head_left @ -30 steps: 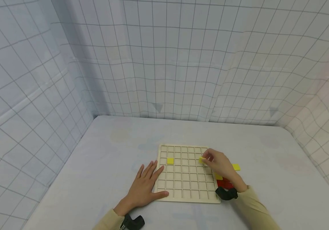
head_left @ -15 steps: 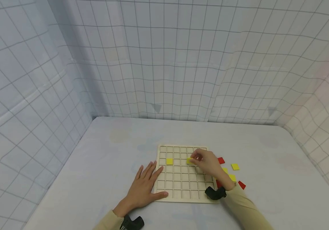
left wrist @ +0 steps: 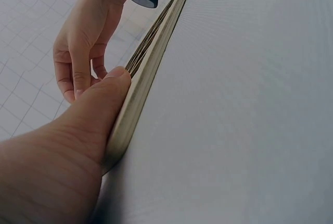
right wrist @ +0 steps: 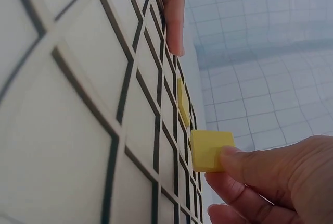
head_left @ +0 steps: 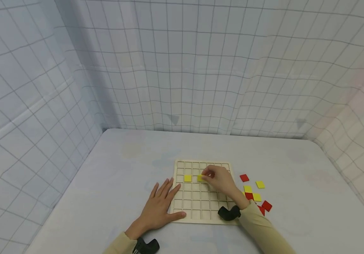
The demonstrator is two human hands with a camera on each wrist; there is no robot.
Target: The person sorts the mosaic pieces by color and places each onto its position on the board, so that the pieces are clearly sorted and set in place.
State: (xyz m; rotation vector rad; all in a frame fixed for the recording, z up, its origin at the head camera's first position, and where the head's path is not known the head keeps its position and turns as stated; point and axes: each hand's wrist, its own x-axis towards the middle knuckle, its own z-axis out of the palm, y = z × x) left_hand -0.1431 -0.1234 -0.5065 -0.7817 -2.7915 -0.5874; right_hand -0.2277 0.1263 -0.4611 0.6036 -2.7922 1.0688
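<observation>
A pale wooden grid board lies on the table, divided into square cells by raised ridges. One yellow square tile sits in a cell toward its upper left. My right hand pinches a second yellow tile between thumb and fingers, tilted at the ridges one cell to the right of the first. My left hand rests with spread fingers along the board's left edge, the thumb lying over the near corner in the left wrist view.
Several loose tiles lie right of the board, among them a red tile and a yellow tile; my right forearm partly covers that group. White grid-patterned curtains enclose the table at the back and sides.
My right hand has moved left across the board with the yellow tile, toward the tile in the grid, uncovering more loose tiles on the right. The left hand has stayed put.
</observation>
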